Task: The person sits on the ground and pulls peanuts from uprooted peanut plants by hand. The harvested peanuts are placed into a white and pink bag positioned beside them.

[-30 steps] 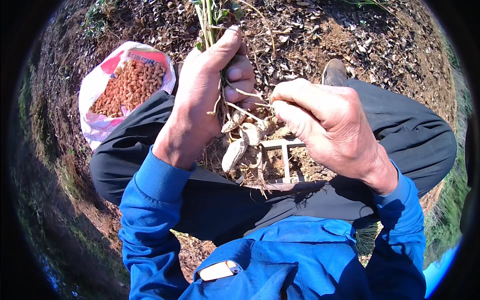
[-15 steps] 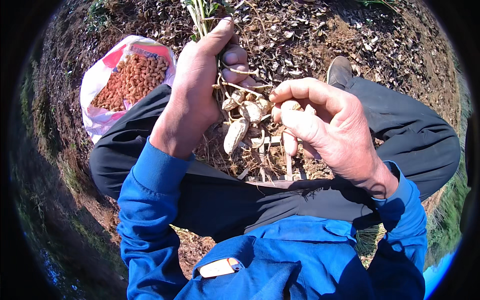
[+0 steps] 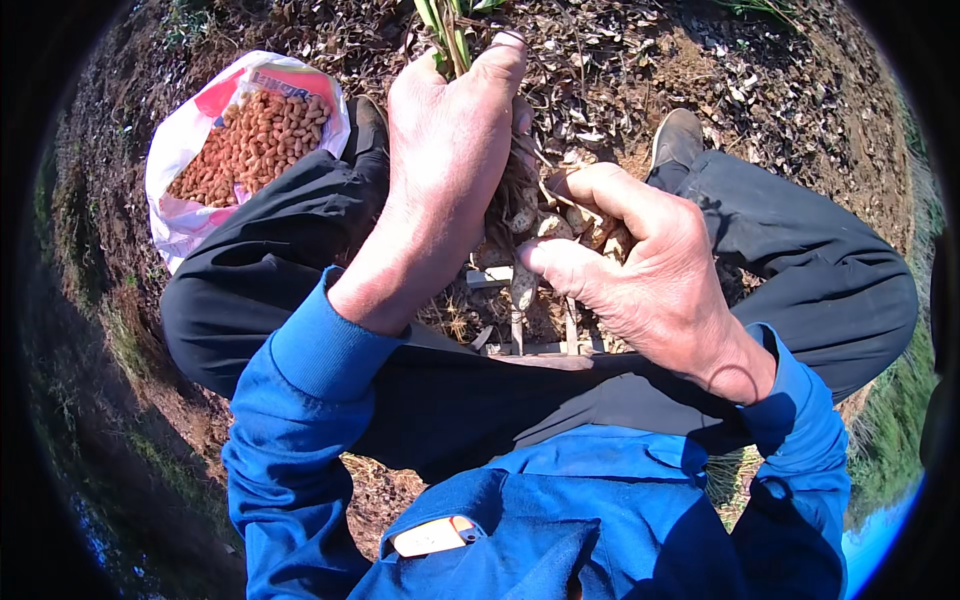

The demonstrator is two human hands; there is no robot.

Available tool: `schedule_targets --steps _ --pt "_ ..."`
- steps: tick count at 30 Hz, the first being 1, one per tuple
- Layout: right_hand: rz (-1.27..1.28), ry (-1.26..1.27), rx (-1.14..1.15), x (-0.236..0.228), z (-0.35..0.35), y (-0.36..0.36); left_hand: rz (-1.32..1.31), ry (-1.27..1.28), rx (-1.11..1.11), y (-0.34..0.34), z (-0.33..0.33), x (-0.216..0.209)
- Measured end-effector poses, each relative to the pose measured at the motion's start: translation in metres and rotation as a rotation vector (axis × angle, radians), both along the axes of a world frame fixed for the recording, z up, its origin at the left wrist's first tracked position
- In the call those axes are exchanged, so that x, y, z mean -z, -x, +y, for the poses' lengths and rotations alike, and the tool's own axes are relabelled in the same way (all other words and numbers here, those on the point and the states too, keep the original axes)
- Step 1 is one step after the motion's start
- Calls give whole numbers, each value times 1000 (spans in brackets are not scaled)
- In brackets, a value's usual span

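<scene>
My left hand (image 3: 450,150) is closed round the green stems (image 3: 447,32) of a pulled peanut plant, its thumb pointing up and away. Below the fist hang the plant's roots and several pale, soil-specked peanut pods (image 3: 524,285). Reaching in from the right, my right hand (image 3: 650,260) is closed on pods in this cluster, thumb and forefinger around them. Some pods show between its fingers; the other fingertips are hidden behind the bunch.
A white and pink sack (image 3: 170,200) filled with loose peanuts (image 3: 262,150) stands at the left, beside my bent leg. Under the hands is a slatted wooden frame (image 3: 545,350) on the soil. Dry leaves (image 3: 590,60) cover the ground ahead. A shoe (image 3: 677,140) shows at right.
The left hand has turned and shifted right with the plant, so the pods hang farther right. My right hand has moved from holding a pod at the cluster's edge to gripping among the pods.
</scene>
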State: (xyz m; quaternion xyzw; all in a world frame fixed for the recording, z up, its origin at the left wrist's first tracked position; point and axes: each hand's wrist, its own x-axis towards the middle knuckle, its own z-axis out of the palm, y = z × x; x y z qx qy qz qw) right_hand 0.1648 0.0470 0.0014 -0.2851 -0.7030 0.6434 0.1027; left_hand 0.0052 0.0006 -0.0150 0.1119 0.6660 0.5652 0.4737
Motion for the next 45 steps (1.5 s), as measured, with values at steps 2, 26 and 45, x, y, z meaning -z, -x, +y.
schedule_targets --steps 2,26,45 --pt "1 22 -24 2 1 0 63 -46 -27 -4 -2 3" --pt "51 390 74 -5 7 -4 -519 -192 14 21 -8 -9" --pt "63 47 189 5 4 0 -374 -17 -122 0 -3 -9"
